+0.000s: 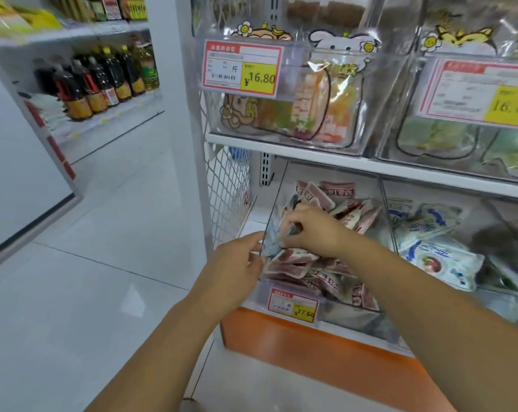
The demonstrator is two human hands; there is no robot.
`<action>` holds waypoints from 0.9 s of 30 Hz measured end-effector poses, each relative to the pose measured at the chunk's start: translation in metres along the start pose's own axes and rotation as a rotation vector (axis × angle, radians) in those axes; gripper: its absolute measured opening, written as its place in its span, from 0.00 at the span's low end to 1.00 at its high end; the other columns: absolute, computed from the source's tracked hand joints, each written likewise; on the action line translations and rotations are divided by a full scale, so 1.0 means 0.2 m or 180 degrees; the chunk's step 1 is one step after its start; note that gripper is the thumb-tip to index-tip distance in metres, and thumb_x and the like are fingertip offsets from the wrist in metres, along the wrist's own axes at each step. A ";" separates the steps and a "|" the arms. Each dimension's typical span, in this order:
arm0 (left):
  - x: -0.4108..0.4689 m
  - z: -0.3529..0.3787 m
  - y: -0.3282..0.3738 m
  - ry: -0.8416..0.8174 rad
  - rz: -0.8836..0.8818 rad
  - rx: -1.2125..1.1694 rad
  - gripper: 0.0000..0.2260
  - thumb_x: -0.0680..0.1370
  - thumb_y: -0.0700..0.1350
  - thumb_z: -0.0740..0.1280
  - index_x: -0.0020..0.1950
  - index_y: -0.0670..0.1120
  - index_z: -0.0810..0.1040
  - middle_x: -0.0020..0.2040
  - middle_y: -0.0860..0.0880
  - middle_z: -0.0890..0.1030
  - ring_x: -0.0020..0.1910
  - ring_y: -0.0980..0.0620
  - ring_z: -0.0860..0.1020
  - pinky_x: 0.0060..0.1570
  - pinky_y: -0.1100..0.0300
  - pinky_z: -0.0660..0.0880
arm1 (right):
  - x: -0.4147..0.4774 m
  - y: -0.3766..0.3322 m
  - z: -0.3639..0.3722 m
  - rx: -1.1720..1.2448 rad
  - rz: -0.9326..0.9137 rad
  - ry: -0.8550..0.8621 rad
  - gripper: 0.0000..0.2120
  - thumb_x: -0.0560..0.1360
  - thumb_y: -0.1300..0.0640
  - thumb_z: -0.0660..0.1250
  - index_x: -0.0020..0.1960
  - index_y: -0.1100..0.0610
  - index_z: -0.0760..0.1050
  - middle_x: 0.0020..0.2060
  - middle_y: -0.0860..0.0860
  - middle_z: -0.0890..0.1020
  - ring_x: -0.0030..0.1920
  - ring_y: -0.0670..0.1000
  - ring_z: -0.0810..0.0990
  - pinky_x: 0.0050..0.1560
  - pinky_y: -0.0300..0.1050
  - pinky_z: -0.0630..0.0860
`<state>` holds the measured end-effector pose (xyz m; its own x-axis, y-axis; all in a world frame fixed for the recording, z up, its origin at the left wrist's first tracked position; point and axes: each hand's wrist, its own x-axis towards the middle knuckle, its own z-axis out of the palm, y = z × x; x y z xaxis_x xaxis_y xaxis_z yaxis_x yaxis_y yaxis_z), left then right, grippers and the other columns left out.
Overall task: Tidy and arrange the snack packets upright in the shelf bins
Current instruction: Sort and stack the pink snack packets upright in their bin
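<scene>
A clear plastic bin (326, 315) on the lower shelf holds several small pink-red snack packets (293, 260) lying jumbled in a heap. My right hand (314, 230) reaches into the bin from above and pinches a packet (277, 239) near the bin's left wall. My left hand (236, 269) is at the bin's left front corner, thumb and fingers closed on the bin's left wall beside that packet. More packets (350, 215) stand tilted at the back of the bin.
To the right, a second bin holds white-and-blue packets (436, 257). The upper shelf (311, 153) carries clear bins with price tags (242, 68). A wire mesh panel (226, 188) closes the shelf's left side. Bottles (103, 81) line a shelf across the tiled aisle.
</scene>
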<state>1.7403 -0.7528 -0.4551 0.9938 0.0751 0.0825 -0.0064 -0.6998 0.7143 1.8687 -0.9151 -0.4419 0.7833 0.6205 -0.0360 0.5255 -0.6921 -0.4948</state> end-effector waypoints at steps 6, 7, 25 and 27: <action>-0.04 0.04 0.13 0.0251 0.0305 0.0115 0.31 0.75 0.50 0.72 0.76 0.54 0.63 0.69 0.61 0.66 0.67 0.62 0.64 0.67 0.62 0.63 | -0.40 -0.05 -0.16 0.1191 0.0214 0.1360 0.07 0.73 0.54 0.73 0.40 0.55 0.77 0.35 0.41 0.81 0.36 0.41 0.77 0.37 0.33 0.72; -0.04 0.06 0.16 0.0303 0.0380 0.0069 0.34 0.75 0.52 0.73 0.77 0.54 0.61 0.71 0.59 0.66 0.69 0.63 0.63 0.70 0.63 0.61 | -0.48 -0.06 -0.19 0.1421 0.0305 0.1464 0.06 0.73 0.54 0.72 0.41 0.55 0.78 0.34 0.41 0.81 0.34 0.42 0.78 0.36 0.34 0.73; -0.04 0.15 0.44 0.0631 0.0666 0.0310 0.21 0.78 0.49 0.69 0.71 0.55 0.71 0.68 0.58 0.70 0.63 0.63 0.67 0.61 0.67 0.62 | -1.00 0.44 -0.35 0.0415 0.1931 0.2543 0.26 0.74 0.54 0.72 0.67 0.62 0.68 0.61 0.59 0.73 0.60 0.60 0.71 0.59 0.56 0.70; -0.04 0.12 0.35 0.0766 0.0502 0.0347 0.24 0.78 0.48 0.69 0.73 0.53 0.69 0.70 0.55 0.68 0.67 0.61 0.65 0.65 0.65 0.60 | -0.96 0.37 -0.31 0.0025 0.1633 0.2437 0.24 0.75 0.56 0.70 0.68 0.60 0.69 0.63 0.60 0.72 0.64 0.59 0.68 0.63 0.53 0.66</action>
<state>1.7349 -0.8196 -0.4234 0.9265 0.1166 0.3579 -0.1334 -0.7874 0.6019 1.7770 -1.1075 -0.4182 0.9272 -0.1769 0.3303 0.0530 -0.8107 -0.5830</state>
